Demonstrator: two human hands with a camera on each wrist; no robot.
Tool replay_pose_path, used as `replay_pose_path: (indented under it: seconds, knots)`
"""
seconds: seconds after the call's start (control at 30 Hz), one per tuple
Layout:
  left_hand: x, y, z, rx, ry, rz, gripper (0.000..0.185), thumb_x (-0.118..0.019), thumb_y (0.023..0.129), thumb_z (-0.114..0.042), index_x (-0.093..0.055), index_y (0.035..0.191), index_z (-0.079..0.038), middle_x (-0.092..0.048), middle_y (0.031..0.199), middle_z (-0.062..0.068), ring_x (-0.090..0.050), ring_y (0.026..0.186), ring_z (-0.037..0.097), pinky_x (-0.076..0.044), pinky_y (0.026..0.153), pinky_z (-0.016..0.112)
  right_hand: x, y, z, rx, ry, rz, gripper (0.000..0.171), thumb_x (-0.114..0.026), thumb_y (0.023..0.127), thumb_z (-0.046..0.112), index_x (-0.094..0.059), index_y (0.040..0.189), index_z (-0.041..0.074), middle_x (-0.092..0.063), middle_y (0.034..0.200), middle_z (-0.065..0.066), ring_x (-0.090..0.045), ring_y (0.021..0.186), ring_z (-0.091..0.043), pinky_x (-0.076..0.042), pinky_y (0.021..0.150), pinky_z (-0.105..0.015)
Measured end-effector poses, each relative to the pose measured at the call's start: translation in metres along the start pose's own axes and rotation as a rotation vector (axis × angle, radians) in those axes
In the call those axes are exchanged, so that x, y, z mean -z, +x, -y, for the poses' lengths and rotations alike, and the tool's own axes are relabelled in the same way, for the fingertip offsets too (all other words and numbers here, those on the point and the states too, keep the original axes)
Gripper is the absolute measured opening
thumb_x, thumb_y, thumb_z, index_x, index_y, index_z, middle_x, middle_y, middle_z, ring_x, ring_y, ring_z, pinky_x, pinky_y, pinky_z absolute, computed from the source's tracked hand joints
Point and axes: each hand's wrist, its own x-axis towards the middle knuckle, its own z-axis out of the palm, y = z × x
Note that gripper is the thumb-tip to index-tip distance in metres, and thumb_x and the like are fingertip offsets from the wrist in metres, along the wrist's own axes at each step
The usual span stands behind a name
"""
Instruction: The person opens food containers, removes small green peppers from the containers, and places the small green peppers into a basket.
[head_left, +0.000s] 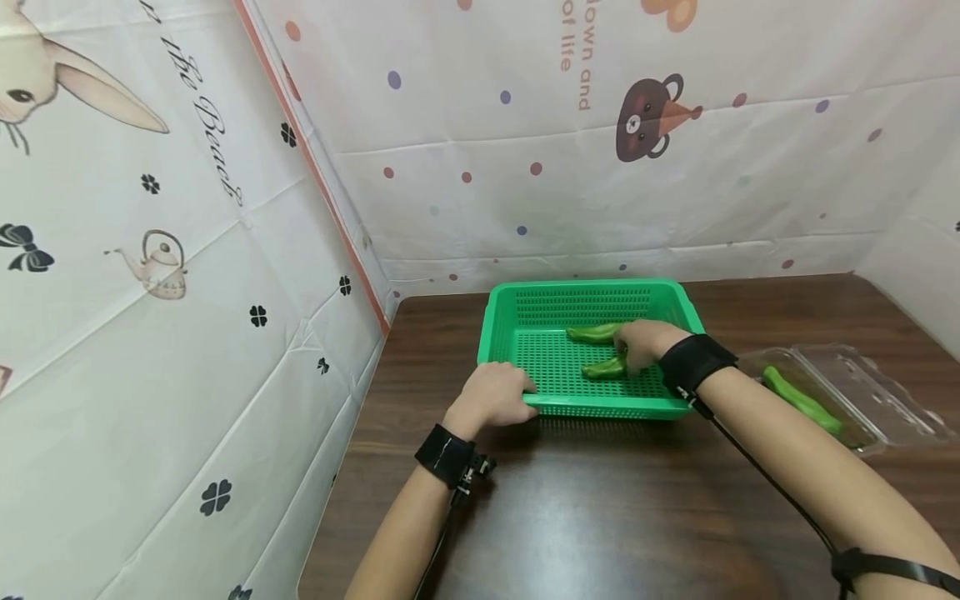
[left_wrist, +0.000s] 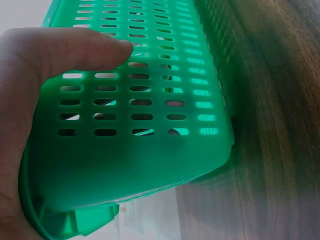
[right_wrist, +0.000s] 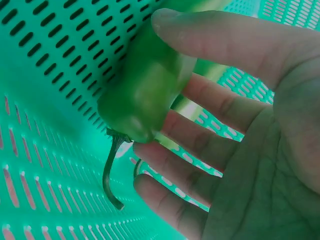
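Observation:
A green plastic basket (head_left: 525,350) with slotted walls stands on the table. At its near left corner my left hand (head_left: 495,393) grips the rim; the left wrist view shows the thumb (left_wrist: 95,50) along the outer wall, the other fingers hidden. Inside the basket, my right hand (head_left: 647,342) holds a green pepper (right_wrist: 142,90) between thumb and fingers, its dark curved stem (right_wrist: 111,175) hanging free. In the head view this pepper (head_left: 604,368) lies low over the basket floor. Behind it lies another green pepper (head_left: 592,333), partly covered by the hand.
To the right, an open clear plastic box (head_left: 862,392) holds another green pepper (head_left: 802,400), partly behind my right forearm. The brown wooden table (head_left: 570,517) runs back to a wall covering (head_left: 450,208) with printed dots. Another printed covering (head_left: 187,375) stands at the left.

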Motion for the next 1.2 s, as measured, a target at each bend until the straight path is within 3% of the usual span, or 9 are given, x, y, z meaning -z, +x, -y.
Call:
replay_pose_path:
  seconds: [0.3,0.53,0.77,1.0,1.2]
  knots:
    - [-0.002,0.000,0.001,0.000,0.004,-0.003,0.019,-0.070,0.089,-0.044,-0.065,0.075,-0.031,-0.024,0.059,-0.009,-0.025,0.057,0.008,-0.021,0.053,0.026,0.000,-0.003,0.002,0.010,-0.015,-0.025,0.050,-0.075,0.090,0.014,-0.059,0.134,-0.003,-0.059,0.133,-0.029,-0.062,0.109,-0.039,-0.053,0.080,-0.046]
    - [-0.002,-0.001,0.000,0.000,0.006,-0.007,0.013,-0.070,0.089,-0.045,-0.074,0.087,-0.032,-0.025,0.058,-0.010,-0.027,0.057,0.008,-0.023,0.054,0.026,0.001,-0.005,0.002,0.011,-0.012,-0.036,0.050,-0.076,0.089,0.015,-0.060,0.133,-0.003,-0.061,0.131,-0.028,-0.063,0.106,-0.038,-0.053,0.078,-0.045]
    - [-0.002,0.000,0.001,-0.001,0.006,-0.011,0.018,-0.070,0.089,-0.044,-0.070,0.079,-0.029,-0.026,0.059,-0.010,-0.025,0.057,0.008,-0.022,0.054,0.026,0.002,-0.007,0.002,0.023,-0.019,-0.044,0.048,-0.076,0.089,0.013,-0.061,0.132,-0.003,-0.061,0.131,-0.028,-0.063,0.106,-0.037,-0.052,0.076,-0.043]
    - [-0.004,0.000,0.001,0.003,-0.004,-0.006,0.015,-0.070,0.089,-0.044,-0.068,0.080,-0.032,-0.025,0.059,-0.009,-0.026,0.057,0.008,-0.023,0.054,0.026,0.004,-0.007,0.001,0.040,-0.026,-0.047,0.048,-0.077,0.088,0.014,-0.062,0.131,-0.002,-0.062,0.130,-0.027,-0.063,0.106,-0.037,-0.053,0.077,-0.043]
    - [-0.004,0.001,0.002,0.005,-0.010,-0.005,0.019,-0.070,0.089,-0.044,-0.065,0.077,-0.031,-0.024,0.059,-0.008,-0.026,0.057,0.009,-0.022,0.054,0.027,0.012,-0.011,-0.001,0.084,-0.009,-0.113,0.044,-0.075,0.090,0.017,-0.064,0.129,-0.001,-0.064,0.128,-0.026,-0.064,0.101,-0.034,-0.051,0.074,-0.041]
